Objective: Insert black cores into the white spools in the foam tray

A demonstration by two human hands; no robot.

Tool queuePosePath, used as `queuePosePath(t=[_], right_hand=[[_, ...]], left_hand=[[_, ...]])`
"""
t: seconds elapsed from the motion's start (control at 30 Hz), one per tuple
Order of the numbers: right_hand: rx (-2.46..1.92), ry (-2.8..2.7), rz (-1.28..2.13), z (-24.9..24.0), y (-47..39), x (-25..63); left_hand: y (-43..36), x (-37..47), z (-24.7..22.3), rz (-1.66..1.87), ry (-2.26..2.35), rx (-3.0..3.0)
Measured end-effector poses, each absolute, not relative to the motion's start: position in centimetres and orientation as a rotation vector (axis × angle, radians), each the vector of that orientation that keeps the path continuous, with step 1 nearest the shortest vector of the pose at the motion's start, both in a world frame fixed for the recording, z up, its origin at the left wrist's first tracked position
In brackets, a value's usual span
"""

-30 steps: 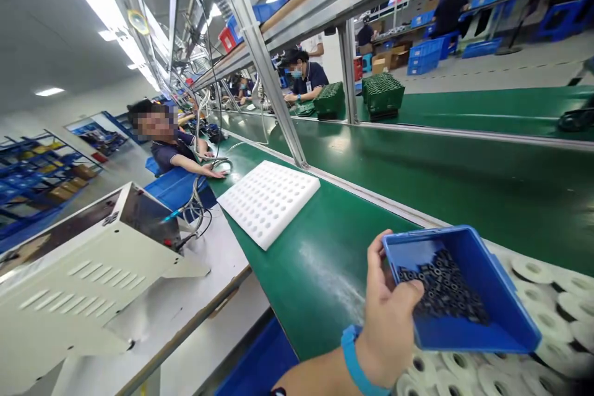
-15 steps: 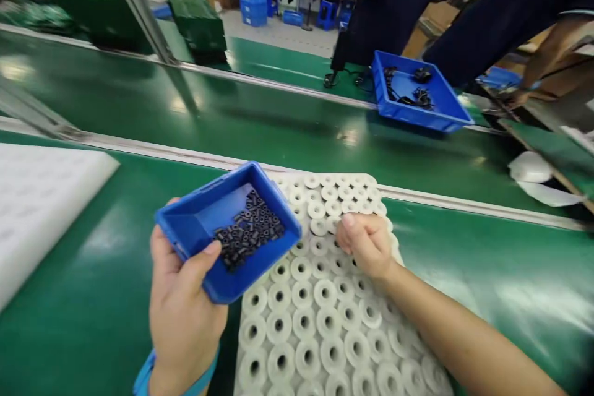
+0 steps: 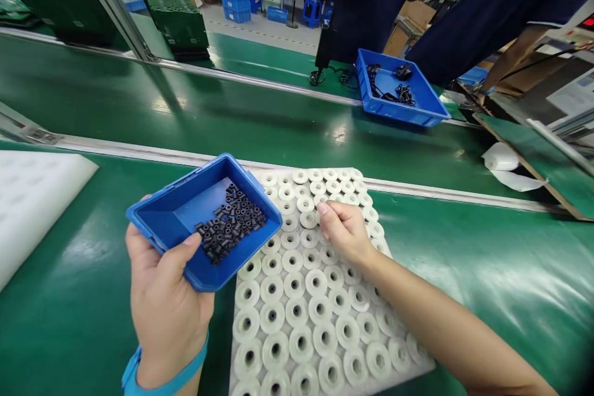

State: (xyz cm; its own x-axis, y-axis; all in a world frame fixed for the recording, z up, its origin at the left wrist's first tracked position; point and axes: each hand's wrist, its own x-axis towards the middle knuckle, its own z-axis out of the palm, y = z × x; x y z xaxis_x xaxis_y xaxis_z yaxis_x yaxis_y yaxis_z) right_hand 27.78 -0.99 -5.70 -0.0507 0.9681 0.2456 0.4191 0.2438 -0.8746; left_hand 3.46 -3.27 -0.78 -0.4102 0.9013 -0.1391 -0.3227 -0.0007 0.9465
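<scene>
The left hand point(image 3: 169, 303), at the left side of the pale board point(image 3: 392, 378) of white rings point(image 3: 312, 315), grips a blue bin point(image 3: 229, 170) of short black sleeves point(image 3: 232, 223), tilted toward the wearer and overlapping the board's far left part. Above the board's far right half is the right hand point(image 3: 346, 229), its fingers curled in, and whether anything is pinched there cannot be told. Left of the board lies a white foam block point(image 3: 37, 198), while beyond it to the right sits a blue tray point(image 3: 399, 114) with black cables point(image 3: 403, 96).
</scene>
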Motion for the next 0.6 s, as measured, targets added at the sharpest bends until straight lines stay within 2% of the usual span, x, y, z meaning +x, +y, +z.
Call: queuePosePath(t=[0.3,0.5,0.6], right_hand=[[-1.388,-1.819,0.553,-4.3,-1.3,30.3],[-1.306,-1.497,0.336,0.2,-2.9,30.3],[-1.233,-1.399,0.330,1.8,-5.0,31.2]], left_hand=[[-2.1,4.1,-3.3,1.426,1.267,0.644],[-2.2,4.7,-4.3,1.250,1.261,0.772],[-1.8,4.8,-5.2,1.198,1.293,0.906]])
